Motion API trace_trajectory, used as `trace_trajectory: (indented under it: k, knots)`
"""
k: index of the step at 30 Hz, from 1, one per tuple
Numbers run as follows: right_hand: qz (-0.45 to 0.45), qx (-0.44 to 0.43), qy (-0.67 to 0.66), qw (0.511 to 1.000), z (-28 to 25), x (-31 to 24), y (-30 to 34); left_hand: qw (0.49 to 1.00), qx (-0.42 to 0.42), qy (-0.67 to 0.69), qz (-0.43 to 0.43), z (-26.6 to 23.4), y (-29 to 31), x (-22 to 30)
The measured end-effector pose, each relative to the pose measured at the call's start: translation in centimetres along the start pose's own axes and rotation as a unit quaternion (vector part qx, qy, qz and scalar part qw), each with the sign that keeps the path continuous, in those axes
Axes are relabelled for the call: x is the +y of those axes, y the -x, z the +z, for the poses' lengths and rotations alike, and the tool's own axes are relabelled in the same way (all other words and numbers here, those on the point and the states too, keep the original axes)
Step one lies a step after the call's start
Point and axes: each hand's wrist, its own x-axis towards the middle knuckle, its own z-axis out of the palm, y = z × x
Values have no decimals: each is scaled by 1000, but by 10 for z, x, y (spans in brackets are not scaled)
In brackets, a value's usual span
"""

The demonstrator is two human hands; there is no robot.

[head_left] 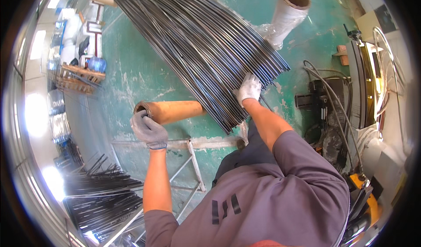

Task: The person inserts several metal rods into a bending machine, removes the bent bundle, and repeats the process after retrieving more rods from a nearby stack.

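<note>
At far left, one stack of dark rods (103, 186) is cut across by pale frame bars; its count cannot be made out. My left hand (151, 132), in a grey glove, is at the end of a forearm raised almost straight from the lower edge. It grips the rim of one cardboard tube (177, 111); the glove partly covers the tube's opening, and the interior is dark. The tube's other end meets the edge of one bundle of metal rods (197, 41), packed too densely to count, lying on the green floor (127, 67). My right hand (249, 90), in a pale glove, rests palm down on the bundle's near end, forearm angled up-left; finger closure cannot be determined. Upper right: one plastic-wrapped roll (287, 21), standing tilted.
</note>
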Motion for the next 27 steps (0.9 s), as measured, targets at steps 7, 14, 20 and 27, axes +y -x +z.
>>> trace_trajectory:
  k: [7, 14, 20, 27]
  knots:
    - [-80, -80, 0, 994, 8, 36, -44, 1000, 21, -3, 1, 11, -6, 1]
    - [-84, -162, 25, 983, -5, 24, -54, 999, 12, 11, -29, 9, -11, 3]
    - [-76, -297, -227, 924, -21, 49, -65, 1000, 2, 13, -5, 2, -14, 6]
    - [38, -449, -579, 680, -80, 38, -27, 1000, 4, -1, 18, -7, -10, 2]
